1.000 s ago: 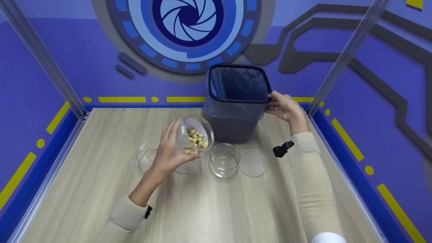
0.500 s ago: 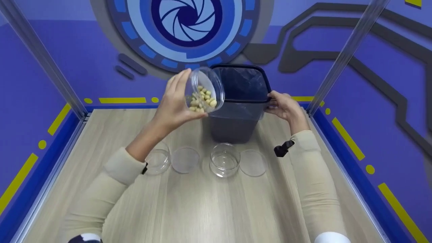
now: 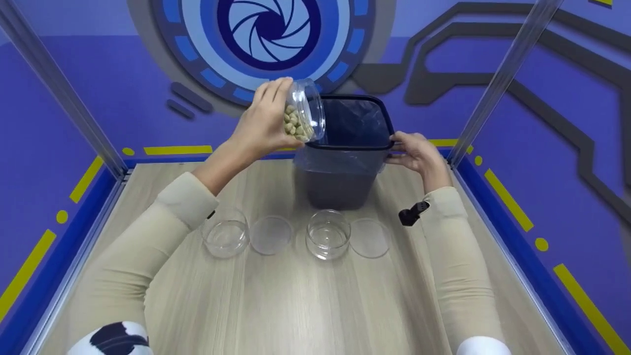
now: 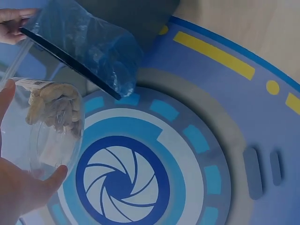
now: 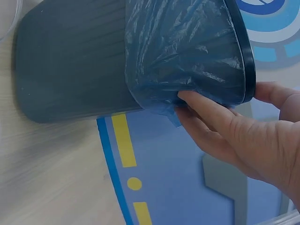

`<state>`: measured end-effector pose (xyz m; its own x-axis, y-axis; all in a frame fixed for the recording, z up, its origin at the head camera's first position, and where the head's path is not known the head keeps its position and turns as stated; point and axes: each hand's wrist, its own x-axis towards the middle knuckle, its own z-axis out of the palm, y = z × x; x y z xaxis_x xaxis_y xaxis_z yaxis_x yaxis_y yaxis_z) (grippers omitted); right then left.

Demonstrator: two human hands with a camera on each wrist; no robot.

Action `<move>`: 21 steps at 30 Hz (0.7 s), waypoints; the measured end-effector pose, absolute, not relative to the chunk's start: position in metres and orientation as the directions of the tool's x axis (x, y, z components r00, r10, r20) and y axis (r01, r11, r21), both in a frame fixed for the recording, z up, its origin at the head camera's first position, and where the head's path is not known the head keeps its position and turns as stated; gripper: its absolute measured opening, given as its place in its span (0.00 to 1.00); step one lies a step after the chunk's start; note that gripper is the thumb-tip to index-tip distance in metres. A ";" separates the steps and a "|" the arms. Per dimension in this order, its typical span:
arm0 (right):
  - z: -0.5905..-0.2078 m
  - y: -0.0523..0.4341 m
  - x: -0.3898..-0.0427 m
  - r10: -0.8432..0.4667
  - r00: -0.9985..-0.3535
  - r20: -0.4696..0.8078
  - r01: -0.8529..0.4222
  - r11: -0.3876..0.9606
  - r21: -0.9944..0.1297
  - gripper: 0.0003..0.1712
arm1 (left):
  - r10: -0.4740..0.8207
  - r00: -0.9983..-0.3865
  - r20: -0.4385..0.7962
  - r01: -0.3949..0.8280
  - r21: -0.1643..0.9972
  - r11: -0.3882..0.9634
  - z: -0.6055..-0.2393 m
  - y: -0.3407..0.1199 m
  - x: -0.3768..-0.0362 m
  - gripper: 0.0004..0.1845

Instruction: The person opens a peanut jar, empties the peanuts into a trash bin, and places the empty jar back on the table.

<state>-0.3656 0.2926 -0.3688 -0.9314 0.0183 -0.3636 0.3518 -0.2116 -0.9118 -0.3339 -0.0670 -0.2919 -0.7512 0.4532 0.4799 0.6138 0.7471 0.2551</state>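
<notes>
My left hand [image 3: 261,121] grips a clear round jar [image 3: 315,111], fingers over its top and thumb beneath. Tipped sideways, the jar has its mouth turned right, over the left rim of a dark trash bin [image 3: 340,190]. Pale tan, nut-like pieces [image 3: 293,123] lie inside it; the left wrist view shows these pieces [image 4: 55,105] bunched against its wall. A thin plastic liner [image 5: 180,51] is folded over the bin's rim. At the bin's right corner my right hand [image 3: 416,153] holds the rim, the other fingers against the liner outside.
Two clear round containers [image 3: 226,239] stand on the wooden table [image 3: 286,305]. Next to each lies a translucent round lid [image 3: 271,235]. Patterned blue panels [image 3: 74,98] and clear corner posts [image 3: 512,74] enclose the table at the back and sides.
My left hand has carried the jar up and away from the table to the bin's left rim, tilting its mouth further to the right. My right hand has stayed on the rim.
</notes>
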 end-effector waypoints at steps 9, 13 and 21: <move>-0.372 0.291 -0.365 0.040 -0.922 -0.385 0.366 -0.238 -0.900 0.14 | 0.514 -0.721 0.465 0.592 0.028 0.805 -0.283 -0.048 -0.366 0.66; -0.374 0.292 -0.364 0.041 -0.922 -0.385 0.364 -0.248 -0.898 0.10 | 0.544 -0.701 0.461 0.586 -0.061 0.808 -0.281 -0.041 -0.374 0.66; -0.375 0.292 -0.362 0.042 -0.925 -0.378 0.354 -0.270 -0.896 0.11 | 0.654 -0.704 0.278 0.591 -0.282 0.756 -0.276 -0.027 -0.383 0.64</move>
